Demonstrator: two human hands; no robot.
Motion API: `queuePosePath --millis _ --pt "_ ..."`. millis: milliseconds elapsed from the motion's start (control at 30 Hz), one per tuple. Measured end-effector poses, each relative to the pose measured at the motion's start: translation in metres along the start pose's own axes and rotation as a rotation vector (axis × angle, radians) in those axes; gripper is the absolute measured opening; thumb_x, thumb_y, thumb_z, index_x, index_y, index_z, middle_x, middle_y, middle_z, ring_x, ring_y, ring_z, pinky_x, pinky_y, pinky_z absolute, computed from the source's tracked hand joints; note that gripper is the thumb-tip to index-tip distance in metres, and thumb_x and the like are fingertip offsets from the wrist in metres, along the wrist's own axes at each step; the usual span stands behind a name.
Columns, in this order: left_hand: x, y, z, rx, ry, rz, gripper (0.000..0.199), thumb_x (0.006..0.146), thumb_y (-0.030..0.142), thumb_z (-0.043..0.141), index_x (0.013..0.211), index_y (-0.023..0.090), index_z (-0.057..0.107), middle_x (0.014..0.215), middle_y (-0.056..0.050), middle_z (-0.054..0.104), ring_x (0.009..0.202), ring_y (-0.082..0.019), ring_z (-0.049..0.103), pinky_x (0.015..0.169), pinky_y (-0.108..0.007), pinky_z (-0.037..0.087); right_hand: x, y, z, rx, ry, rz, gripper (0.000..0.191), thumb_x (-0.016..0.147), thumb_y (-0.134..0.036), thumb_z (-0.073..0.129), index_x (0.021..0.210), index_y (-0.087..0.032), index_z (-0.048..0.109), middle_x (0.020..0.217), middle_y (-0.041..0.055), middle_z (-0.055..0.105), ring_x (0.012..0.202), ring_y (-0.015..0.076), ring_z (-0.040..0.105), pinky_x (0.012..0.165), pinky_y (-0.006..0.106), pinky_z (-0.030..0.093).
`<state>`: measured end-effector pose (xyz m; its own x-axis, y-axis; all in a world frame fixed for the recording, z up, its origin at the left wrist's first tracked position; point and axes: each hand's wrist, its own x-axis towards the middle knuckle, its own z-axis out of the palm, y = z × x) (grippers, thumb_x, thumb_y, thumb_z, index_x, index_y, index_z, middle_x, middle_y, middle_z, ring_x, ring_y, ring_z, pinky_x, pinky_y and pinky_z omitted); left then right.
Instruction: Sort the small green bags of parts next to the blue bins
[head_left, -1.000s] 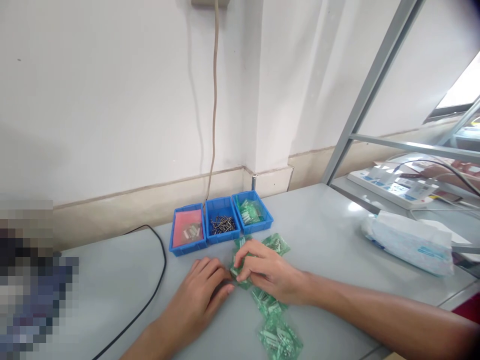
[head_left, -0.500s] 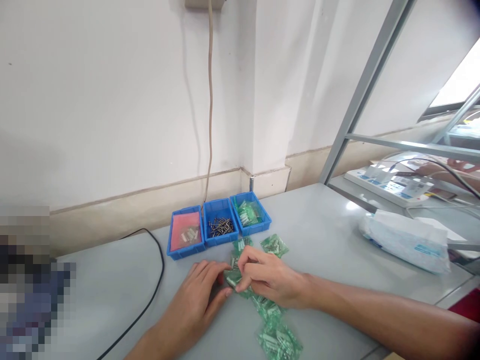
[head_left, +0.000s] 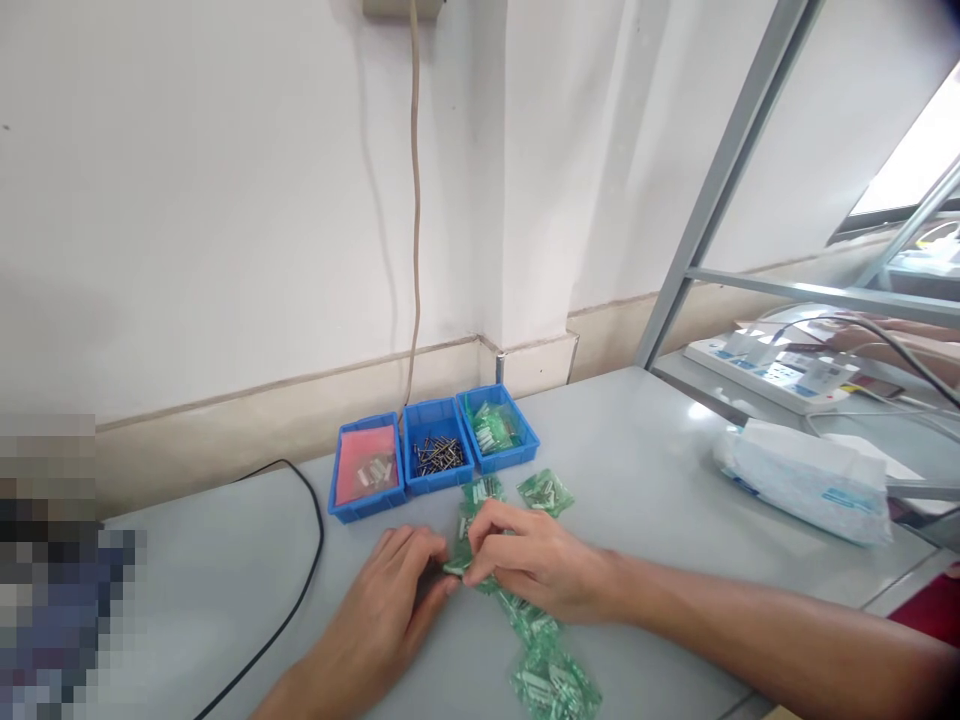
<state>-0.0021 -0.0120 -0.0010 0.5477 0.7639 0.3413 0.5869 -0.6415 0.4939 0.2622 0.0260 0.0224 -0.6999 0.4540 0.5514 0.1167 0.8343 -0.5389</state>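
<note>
My right hand (head_left: 536, 560) is closed in a pinch at the edge of a small green plastic bag (head_left: 454, 567). From the other side, the thumb and forefinger of my left hand (head_left: 401, 590) close on the same bag's left edge. Most of this bag is hidden behind my fingers. More green bags with small white and metal pieces lie in a line under and around my right hand, the nearest a bag (head_left: 556, 685) low in view. One bag (head_left: 546, 492) lies apart, beyond my right wrist.
Three blue bins stand by the wall: one with pink material (head_left: 334, 490), one with screws (head_left: 439, 455), one with green bags (head_left: 495, 428). A black cable (head_left: 319, 540) curves at left. At right are a white plastic packet (head_left: 806, 485), a power strip (head_left: 765, 378) and a metal frame (head_left: 675, 300).
My right hand's fingertips have moved slightly left and down, closer to my left thumb at the bag's edge. The whole view has shifted a little.
</note>
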Motion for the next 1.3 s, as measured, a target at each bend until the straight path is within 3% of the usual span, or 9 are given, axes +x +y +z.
queuePosePath --millis 200,300,433,533,767,967,1300 --pt "-0.001 0.0017 -0.0016 -0.009 0.046 0.038 0.005 0.112 0.024 0.048 0.111 0.024 0.053 0.105 -0.005 0.066 0.092 -0.024 0.062 0.082 -0.036 0.052 0.001 -0.0027 -0.0038 0.036 -0.014 0.006 0.044 0.098 -0.001 0.044 0.13 -0.021 0.067 0.123 0.0111 0.064 0.103 0.0171 0.066 0.087 0.027 0.056" --pt "-0.0014 0.002 -0.0022 -0.002 0.076 0.056 0.004 0.111 0.021 0.049 0.109 0.024 0.051 0.103 -0.004 0.066 0.091 -0.023 0.062 0.082 -0.036 0.051 -0.0002 -0.004 -0.0044 0.118 -0.03 0.036 0.046 0.098 -0.004 0.045 0.138 -0.02 0.06 0.129 0.0124 0.063 0.095 0.0161 0.068 0.086 0.029 0.058" --pt "0.0 0.0029 -0.0031 -0.013 0.062 0.064 0.005 0.111 0.022 0.048 0.108 0.024 0.05 0.101 -0.004 0.065 0.09 -0.023 0.061 0.082 -0.035 0.05 -0.0009 -0.0035 -0.0008 0.09 -0.026 0.18 0.045 0.101 -0.022 0.063 0.145 -0.024 0.052 0.126 0.0093 0.067 0.094 0.0174 0.072 0.082 0.029 0.058" --pt "0.0009 0.0029 -0.0035 -0.014 0.047 0.074 0.008 0.112 0.023 0.046 0.107 0.024 0.051 0.101 -0.004 0.065 0.089 -0.023 0.061 0.082 -0.035 0.05 -0.0006 -0.0003 0.0027 0.048 -0.04 0.272 0.05 0.1 -0.024 0.067 0.147 -0.024 0.049 0.127 0.0085 0.067 0.092 0.0163 0.073 0.078 0.027 0.056" --pt "0.0002 0.0041 -0.003 0.014 0.01 0.039 0.006 0.113 0.028 0.048 0.11 0.024 0.052 0.099 -0.004 0.066 0.088 -0.023 0.062 0.08 -0.035 0.052 -0.001 0.0054 0.0037 -0.064 -0.065 0.181 0.015 0.108 -0.026 0.056 0.119 -0.02 0.064 0.094 0.0026 0.068 0.081 0.0158 0.064 0.076 0.026 0.052" --pt "0.0041 0.0077 -0.0041 0.049 -0.007 0.062 0.011 0.113 0.028 0.051 0.122 0.025 0.057 0.105 -0.005 0.067 0.094 -0.025 0.064 0.085 -0.037 0.053 0.0 0.0049 0.0045 -0.048 -0.042 0.074 0.019 0.111 -0.024 0.051 0.123 -0.019 0.065 0.097 0.0049 0.07 0.088 0.0169 0.065 0.079 0.026 0.052" --pt "0.0045 0.0069 -0.0029 0.078 -0.056 0.065 0.013 0.113 0.027 0.05 0.106 0.022 0.06 0.1 -0.006 0.066 0.091 -0.024 0.061 0.083 -0.037 0.052 -0.0004 0.0051 0.0051 -0.048 -0.017 0.028 0.021 0.112 -0.024 0.051 0.125 -0.018 0.065 0.101 0.0075 0.069 0.091 0.018 0.064 0.08 0.027 0.052"
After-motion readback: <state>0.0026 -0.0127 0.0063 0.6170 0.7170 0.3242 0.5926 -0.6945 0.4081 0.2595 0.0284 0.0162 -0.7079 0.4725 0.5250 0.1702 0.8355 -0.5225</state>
